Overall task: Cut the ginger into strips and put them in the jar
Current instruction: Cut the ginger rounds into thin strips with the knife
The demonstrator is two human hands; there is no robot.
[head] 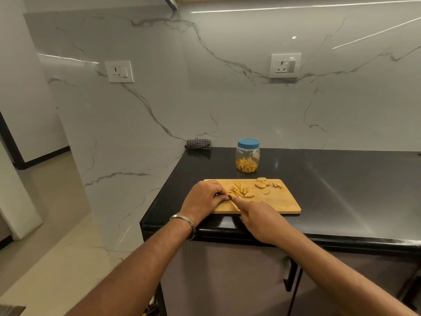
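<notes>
working at the near left corner of the wooden board (278,201), i am curling my left hand (202,199) over something small i cannot make out, while my right hand (259,221) is gripping a knife (232,201). ginger strips (239,191) are lying just beside the blade, slices (262,185) further right, and the lidded jar (247,156) is standing behind the board.

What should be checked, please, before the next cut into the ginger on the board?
1. Cutting board flat on the counter: ok.
2. Left hand fingertips clear of the knife: cannot tell.
3. Right hand gripping the knife: ok.
4. Uncut ginger slices left: ok.
5. Cut strips piled beside the blade: ok.
6. Jar open for strips: not ok, blue lid on.
</notes>
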